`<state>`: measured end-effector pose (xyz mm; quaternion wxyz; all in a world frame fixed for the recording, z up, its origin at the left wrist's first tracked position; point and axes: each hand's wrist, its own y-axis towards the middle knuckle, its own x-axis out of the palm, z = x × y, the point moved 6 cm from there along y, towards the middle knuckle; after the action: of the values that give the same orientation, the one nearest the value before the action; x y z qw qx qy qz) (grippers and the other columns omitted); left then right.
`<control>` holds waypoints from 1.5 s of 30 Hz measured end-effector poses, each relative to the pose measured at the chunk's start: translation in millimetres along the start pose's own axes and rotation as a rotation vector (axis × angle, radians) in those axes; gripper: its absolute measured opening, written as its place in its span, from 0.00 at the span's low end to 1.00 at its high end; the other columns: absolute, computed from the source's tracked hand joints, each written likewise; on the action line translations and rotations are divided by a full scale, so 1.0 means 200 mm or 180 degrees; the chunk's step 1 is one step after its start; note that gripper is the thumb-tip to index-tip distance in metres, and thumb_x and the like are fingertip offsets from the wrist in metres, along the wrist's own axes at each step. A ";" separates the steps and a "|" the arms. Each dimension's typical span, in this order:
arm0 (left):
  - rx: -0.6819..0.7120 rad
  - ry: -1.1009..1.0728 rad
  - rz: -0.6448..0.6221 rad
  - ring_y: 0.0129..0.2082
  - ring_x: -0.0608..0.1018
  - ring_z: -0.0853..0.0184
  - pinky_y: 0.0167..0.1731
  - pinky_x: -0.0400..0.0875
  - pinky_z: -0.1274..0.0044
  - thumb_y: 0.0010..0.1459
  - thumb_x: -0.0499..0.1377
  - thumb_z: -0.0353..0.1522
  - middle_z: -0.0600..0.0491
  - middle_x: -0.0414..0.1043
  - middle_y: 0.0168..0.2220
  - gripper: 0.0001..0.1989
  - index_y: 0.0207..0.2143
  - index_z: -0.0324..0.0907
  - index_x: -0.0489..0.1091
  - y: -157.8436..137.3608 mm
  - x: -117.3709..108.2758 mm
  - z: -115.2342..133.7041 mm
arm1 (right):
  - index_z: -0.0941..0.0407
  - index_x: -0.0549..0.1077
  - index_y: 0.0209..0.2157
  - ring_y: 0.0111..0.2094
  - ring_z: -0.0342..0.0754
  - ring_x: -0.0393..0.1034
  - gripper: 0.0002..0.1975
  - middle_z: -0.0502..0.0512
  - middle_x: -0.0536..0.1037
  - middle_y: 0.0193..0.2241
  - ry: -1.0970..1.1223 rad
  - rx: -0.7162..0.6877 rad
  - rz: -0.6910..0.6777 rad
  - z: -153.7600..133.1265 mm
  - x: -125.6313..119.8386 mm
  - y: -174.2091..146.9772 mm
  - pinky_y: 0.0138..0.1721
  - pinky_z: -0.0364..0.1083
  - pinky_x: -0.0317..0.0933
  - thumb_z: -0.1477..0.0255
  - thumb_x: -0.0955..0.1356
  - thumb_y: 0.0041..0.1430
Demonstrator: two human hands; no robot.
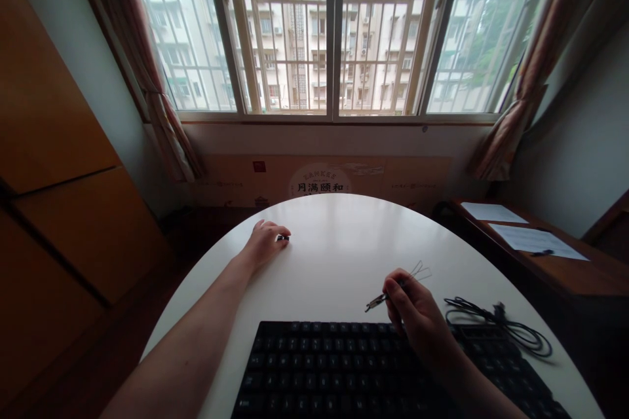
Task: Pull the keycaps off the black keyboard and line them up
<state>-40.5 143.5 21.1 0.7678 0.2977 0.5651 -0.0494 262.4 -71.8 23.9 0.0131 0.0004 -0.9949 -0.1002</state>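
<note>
On the far left part of the white round table, my left hand (268,243) pinches a small black piece (282,237), perhaps a keycap; its exact kind is too small to tell. My right hand (410,301) grips a keycap puller (376,303) above the back edge of a black keyboard (314,366). Thin wire loops stick out behind the fist, and the metal tip points left. My right forearm hides part of the keyboard's right side.
A coiled black cable (514,327) lies across the keyboard's back right corner on the white table (334,262). To the right, a brown wooden surface (545,272) bears paper sheets (535,240). A long printed box (236,186) stands below the window.
</note>
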 end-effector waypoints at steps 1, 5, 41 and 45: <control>-0.0013 -0.0018 0.0001 0.46 0.75 0.56 0.59 0.47 0.55 0.52 0.61 0.35 0.54 0.80 0.38 0.09 0.37 0.49 0.77 0.00 0.00 0.00 | 0.55 0.63 0.29 0.15 0.39 0.50 0.20 0.41 0.57 0.15 0.0015 0.0009 0.0008 0.00 0.00 0.00 0.16 0.39 0.46 0.52 0.64 0.62; -0.0051 -0.0017 0.0054 0.44 0.76 0.56 0.59 0.50 0.57 0.51 0.61 0.35 0.54 0.80 0.38 0.10 0.37 0.49 0.77 0.00 0.01 0.02 | 0.54 0.63 0.29 0.16 0.39 0.49 0.19 0.41 0.57 0.15 0.0009 0.0024 -0.0019 -0.01 0.02 -0.01 0.17 0.39 0.46 0.53 0.64 0.62; -0.0053 -0.0324 -0.0317 0.50 0.74 0.57 0.53 0.66 0.68 0.55 0.57 0.40 0.49 0.73 0.51 0.16 0.43 0.46 0.76 -0.01 0.09 -0.07 | 0.55 0.63 0.29 0.17 0.39 0.50 0.21 0.42 0.56 0.16 -0.0179 0.0058 -0.0073 0.00 0.02 -0.02 0.17 0.39 0.48 0.51 0.64 0.61; -0.0123 -0.0260 -0.0351 0.52 0.72 0.56 0.55 0.65 0.66 0.56 0.55 0.39 0.49 0.72 0.53 0.16 0.44 0.47 0.76 -0.01 0.10 -0.07 | 0.55 0.63 0.29 0.17 0.39 0.51 0.21 0.42 0.57 0.16 -0.0170 0.0044 -0.0052 0.00 0.02 -0.02 0.17 0.39 0.48 0.51 0.64 0.61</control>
<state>-46.3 154.3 -0.3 0.7919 0.2489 0.5498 -0.0929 259.4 -75.7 23.7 -0.0143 0.0060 -0.9955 -0.0934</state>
